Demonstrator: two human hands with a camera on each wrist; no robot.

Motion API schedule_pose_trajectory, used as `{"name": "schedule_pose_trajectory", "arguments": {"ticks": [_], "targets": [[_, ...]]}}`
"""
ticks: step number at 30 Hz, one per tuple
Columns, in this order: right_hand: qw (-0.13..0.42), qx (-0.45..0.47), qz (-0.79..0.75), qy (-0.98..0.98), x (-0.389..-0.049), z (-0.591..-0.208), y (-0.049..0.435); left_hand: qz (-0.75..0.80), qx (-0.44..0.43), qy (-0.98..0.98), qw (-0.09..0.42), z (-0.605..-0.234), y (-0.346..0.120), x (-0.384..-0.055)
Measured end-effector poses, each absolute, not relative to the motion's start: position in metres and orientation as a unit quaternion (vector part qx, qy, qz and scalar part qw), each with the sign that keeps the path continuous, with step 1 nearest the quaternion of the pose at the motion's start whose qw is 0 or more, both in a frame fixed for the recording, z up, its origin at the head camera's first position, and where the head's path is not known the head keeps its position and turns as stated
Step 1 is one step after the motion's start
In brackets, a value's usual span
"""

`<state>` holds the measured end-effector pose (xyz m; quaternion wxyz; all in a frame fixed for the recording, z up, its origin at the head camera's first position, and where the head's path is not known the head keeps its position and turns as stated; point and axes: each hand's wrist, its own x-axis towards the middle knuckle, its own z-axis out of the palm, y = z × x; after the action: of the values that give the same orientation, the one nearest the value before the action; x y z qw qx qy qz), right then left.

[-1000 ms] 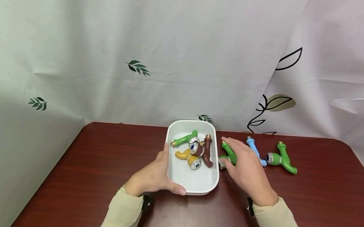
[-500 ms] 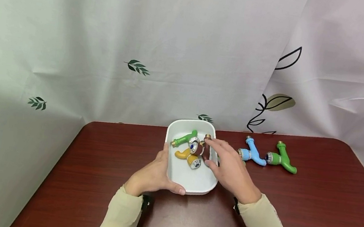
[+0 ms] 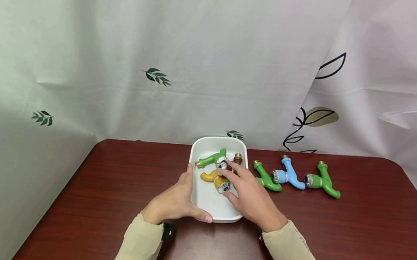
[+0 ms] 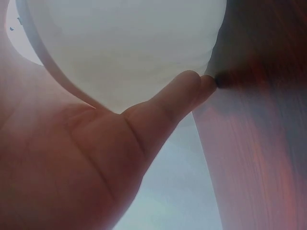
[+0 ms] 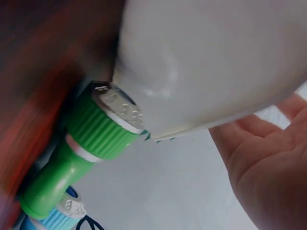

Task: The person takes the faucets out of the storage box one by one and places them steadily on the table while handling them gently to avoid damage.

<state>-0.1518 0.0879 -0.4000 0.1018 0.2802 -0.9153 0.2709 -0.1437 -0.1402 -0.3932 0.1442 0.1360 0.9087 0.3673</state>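
My left hand holds the white tray at its near left corner, thumb along the near rim and fingers against the left wall. Inside lie a green tap, a yellow tap and a brown tap. My right hand reaches over the tray's right rim with fingers loosely spread. Its fingertips are over the brown tap's knob, which they hide, and the thumb is by the yellow tap's knob. In the right wrist view, the palm is outside the rim and the fingertips are hidden.
Right of the tray, a green tap, a light blue tap and another green tap lie in a row on the dark red table. The nearest one is close against the tray wall. A patterned white curtain hangs behind.
My right hand has moved left, from above the green tap beside the tray to above the taps inside it. That green tap is uncovered again. The left hand and the tray have stayed put.
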Motion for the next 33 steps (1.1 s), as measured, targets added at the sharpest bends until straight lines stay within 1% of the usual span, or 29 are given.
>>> {"name": "schedule_pose_trajectory", "arguments": {"ticks": [10,19,27,33], "targets": [[0.111,0.3,0.242,-0.916,-0.152,-0.407,0.086,0.37,0.131,0.908,0.146,-0.393,-0.14,-0.144],[0.106,0.321,0.235,-0.911,-0.154,-0.412,0.087,0.365,0.128,0.911,0.145,-0.391,-0.14,-0.144],[0.077,0.319,0.209,-0.921,-0.154,-0.412,0.087,0.37,0.131,0.908,0.146,-0.392,-0.139,-0.144],[0.077,0.323,0.2,-0.922,-0.156,-0.414,0.087,0.366,0.13,0.91,0.143,-0.393,-0.14,-0.143]]}}
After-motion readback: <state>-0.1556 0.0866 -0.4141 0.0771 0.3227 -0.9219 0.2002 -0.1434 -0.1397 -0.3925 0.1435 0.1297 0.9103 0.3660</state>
